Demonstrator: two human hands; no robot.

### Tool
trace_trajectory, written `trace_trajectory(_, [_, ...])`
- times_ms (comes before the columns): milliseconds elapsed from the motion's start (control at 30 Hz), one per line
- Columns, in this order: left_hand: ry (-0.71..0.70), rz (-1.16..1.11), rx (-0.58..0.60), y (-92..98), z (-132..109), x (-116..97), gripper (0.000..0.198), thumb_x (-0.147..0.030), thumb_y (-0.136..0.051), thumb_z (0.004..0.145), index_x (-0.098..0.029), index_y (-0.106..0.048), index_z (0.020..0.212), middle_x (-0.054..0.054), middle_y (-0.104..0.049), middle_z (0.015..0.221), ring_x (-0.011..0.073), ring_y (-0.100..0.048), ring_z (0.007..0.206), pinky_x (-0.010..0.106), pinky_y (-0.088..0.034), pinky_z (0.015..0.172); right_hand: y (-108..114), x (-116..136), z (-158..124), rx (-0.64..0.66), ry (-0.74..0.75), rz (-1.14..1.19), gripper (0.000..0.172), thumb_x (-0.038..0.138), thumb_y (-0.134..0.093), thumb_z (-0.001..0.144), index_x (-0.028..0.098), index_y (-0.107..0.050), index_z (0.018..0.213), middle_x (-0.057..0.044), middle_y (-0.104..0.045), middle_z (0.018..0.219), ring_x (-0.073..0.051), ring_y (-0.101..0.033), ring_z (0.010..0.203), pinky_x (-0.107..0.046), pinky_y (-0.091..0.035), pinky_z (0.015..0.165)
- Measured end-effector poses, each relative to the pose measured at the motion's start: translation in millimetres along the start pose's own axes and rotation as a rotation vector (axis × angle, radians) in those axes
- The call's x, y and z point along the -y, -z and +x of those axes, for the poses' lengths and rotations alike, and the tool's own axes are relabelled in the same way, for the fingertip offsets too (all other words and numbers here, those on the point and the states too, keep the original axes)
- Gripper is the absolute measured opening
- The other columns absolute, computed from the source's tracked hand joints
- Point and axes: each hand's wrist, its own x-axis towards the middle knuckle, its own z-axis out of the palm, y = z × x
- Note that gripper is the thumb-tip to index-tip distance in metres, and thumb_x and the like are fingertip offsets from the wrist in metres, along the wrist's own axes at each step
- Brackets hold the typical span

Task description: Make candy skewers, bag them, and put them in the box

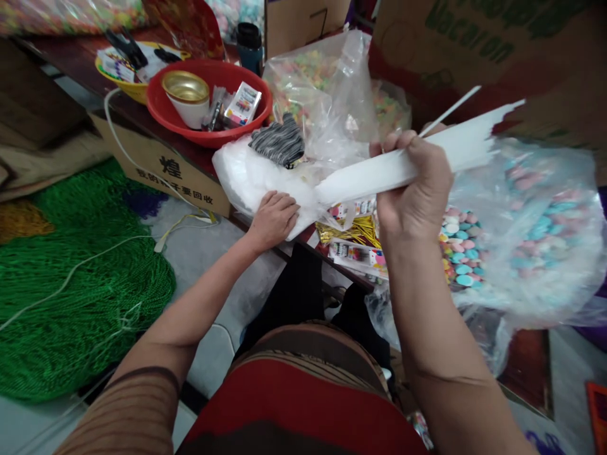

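My right hand (417, 177) is closed around a bundle of flat white strips (365, 177), raised over the table and slanting up to the right, their far ends uneven. One thin strip sticks out apart from the others. My left hand (274, 220) lies on a puffy clear bag of white material (251, 170), its fingers laid flat on it. The near end of the strips reaches the right side of that bag. A grey striped cloth (279, 140) rests on the bag's back. Gold twist ties (353, 231) and small printed packets (358, 254) lie between my hands.
At the back left are a red basin (227, 133) with a gold-rimmed bowl and a yellow basin (124, 85). Clear bags of coloured pieces (322, 76) stand behind, with pink and blue pieces (545, 215) at right. Green cords (80, 278) cover the left floor. A large carton (474, 69) stands back right.
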Motion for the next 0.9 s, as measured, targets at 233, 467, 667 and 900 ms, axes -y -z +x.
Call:
trace_trajectory(233, [0.021,-0.044,-0.044,10.0,-3.6,-3.6,0.031,-0.031,-0.049,0.098,-0.017,-0.074,0.107,0.014,-0.073,0.115,0.0289,-0.063,0.119,0.051,-0.04,0.113,48.7,-13.3,-23.9,-0.477,-0.386,1.033,0.013,0.015,-0.069,0.077,0.022,-0.059,0.078,0.006,-0.064,0.079,-0.014,-0.07,0.092,-0.042,-0.057,0.105])
trace_trajectory(467, [0.029,-0.11,-0.213,32.6,29.8,-50.1,0.052,-0.021,-0.056,0.089,-0.018,-0.057,0.141,0.018,-0.055,0.149,0.0346,-0.041,0.148,0.057,-0.026,0.124,75.6,-26.8,-66.1,-0.622,-0.595,1.173,0.019,0.008,-0.071,0.074,0.021,-0.057,0.077,0.009,-0.064,0.067,-0.01,-0.069,0.072,-0.038,-0.061,0.097])
trace_trajectory(667, [-0.053,0.088,0.054,32.6,68.7,-50.1,0.045,-0.015,-0.045,0.091,-0.017,-0.067,0.129,0.015,-0.069,0.131,0.0341,-0.049,0.141,0.061,-0.02,0.124,103.2,-7.9,-97.2,-0.582,-0.613,1.183,0.019,0.01,-0.074,0.07,0.02,-0.06,0.077,0.007,-0.066,0.067,-0.011,-0.068,0.07,-0.037,-0.063,0.095])
trace_trajectory(900, [-0.105,0.26,0.2,43.7,40.0,-51.9,0.029,-0.02,-0.046,0.087,-0.018,-0.075,0.091,0.016,-0.077,0.099,0.033,-0.069,0.098,0.069,-0.034,0.111,124.2,17.3,-141.3,-0.472,-0.506,1.112,0.033,0.02,-0.086,0.061,0.022,-0.057,0.076,0.006,-0.064,0.069,-0.013,-0.065,0.069,-0.038,-0.064,0.089])
